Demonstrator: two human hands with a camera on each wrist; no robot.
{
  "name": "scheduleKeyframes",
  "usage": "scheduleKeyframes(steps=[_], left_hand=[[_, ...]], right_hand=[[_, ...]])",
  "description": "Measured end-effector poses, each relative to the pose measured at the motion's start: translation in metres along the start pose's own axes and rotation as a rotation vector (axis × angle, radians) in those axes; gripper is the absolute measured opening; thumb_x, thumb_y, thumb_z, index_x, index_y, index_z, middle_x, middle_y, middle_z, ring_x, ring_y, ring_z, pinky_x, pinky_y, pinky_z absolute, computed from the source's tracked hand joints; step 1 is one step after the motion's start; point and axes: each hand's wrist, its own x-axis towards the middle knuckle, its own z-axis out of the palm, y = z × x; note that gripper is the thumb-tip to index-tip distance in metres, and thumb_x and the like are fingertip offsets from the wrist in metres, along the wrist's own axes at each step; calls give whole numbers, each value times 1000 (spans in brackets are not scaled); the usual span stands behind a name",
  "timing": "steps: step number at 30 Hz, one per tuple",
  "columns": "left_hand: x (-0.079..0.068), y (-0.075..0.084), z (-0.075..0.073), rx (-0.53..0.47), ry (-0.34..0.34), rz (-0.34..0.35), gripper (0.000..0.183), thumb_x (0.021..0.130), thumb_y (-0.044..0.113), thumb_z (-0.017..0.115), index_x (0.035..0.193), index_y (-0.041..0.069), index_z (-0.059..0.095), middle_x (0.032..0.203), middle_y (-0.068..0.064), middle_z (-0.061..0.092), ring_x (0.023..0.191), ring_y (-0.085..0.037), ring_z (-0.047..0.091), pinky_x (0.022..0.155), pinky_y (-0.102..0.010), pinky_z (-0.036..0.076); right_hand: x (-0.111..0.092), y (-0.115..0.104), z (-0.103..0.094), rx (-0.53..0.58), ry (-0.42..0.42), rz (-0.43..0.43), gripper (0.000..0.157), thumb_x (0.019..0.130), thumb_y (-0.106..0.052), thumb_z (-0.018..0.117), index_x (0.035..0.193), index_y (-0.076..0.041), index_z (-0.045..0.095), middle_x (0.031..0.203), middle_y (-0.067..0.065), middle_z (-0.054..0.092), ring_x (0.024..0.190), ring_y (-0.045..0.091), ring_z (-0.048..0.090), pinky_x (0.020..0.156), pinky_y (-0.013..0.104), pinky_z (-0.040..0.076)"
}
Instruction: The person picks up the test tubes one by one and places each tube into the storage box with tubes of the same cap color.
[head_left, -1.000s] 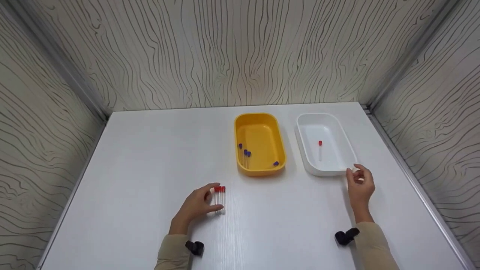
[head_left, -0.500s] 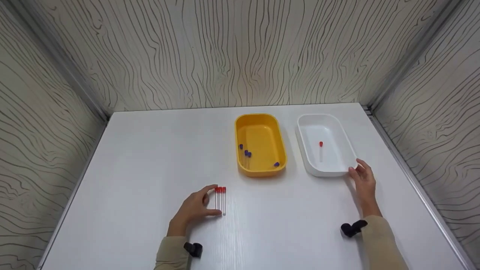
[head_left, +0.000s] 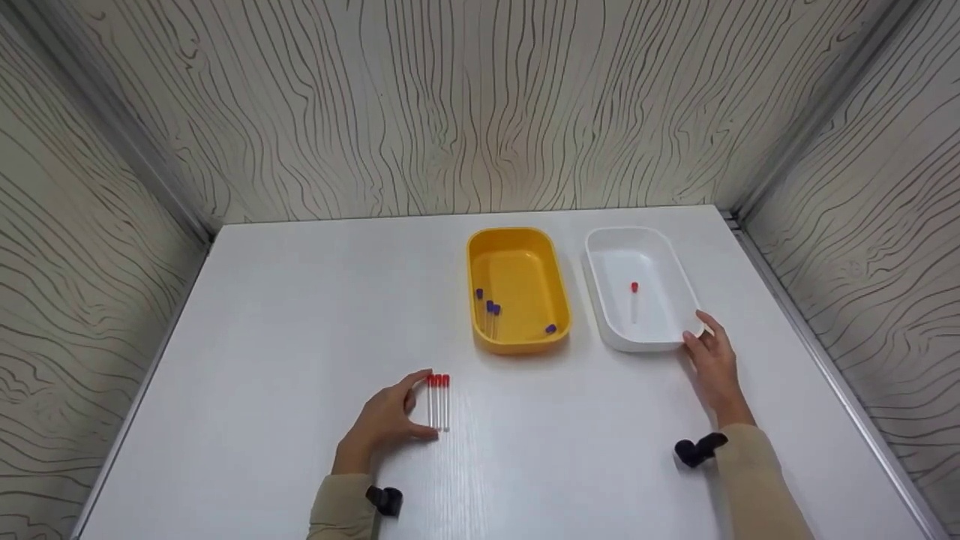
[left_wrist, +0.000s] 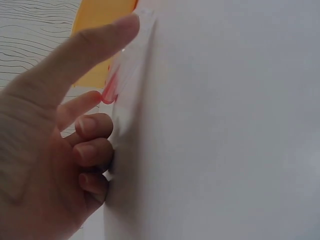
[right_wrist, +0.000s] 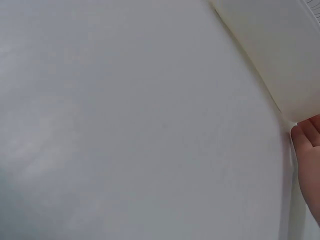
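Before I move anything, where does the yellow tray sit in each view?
Head: the yellow tray stands just right of centre, beside the white tray.
Left wrist: upper left, partly behind the thumb of the left hand.
Right wrist: not in it.
Shared landmark, head and left wrist: the red-capped tubes at that hand's fingertips.

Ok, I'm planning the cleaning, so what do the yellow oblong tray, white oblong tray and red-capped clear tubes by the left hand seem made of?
Yellow oblong tray: probably moulded plastic, lightly glossy; soft highlights, rounded corners.
White oblong tray: likely plastic too, satin; smooth, rounded walls.
Red-capped clear tubes: see-through, glossy; glass or clear plastic, I can't tell which.
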Motion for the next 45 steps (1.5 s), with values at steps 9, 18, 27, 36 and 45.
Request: scheduleKeyframes(steps=[9,18,27,36,45], left_hand=[[1,-1,0,13,3,4,96,64,32,89,146,18,40,74,6,38,66,-8,35,62,-23,30],[3,2,1,24,-6,-28,95,63,30,89,144,17,42,75,5,37,70,-11,36,65,-27,31],[2,3,3,36,3,-49,93,63,33,89,143,19,43,76,4,36,72,-12,37,65,-27,29],[3,-1,0,-16,11,36,91,64,39,88,141,17,45,72,9,34,64,-3,30,60,-19,27],[4,4,-4,-60,26,31,89,66,38,88,141,17,45,74,5,37,64,-5,32,60,-19,29]], right_hand=[[3,0,13,38,-48,-32,67,99,-35,51,155,-30,14,163,15,12,150,31,20,101,5,38],[4,1,22,129,-76,-28,68,97,-34,55,153,-35,16,164,12,9,151,30,18,111,13,34],[5,5,21,204,-108,-31,68,98,-31,54,153,-38,15,165,9,3,152,30,13,120,27,24],[4,4,22,207,-97,-23,68,98,-29,55,153,-37,17,165,10,6,152,29,15,117,19,28],[5,3,27,129,-119,-13,68,99,-32,53,153,-38,13,166,6,2,153,27,13,117,19,28]])
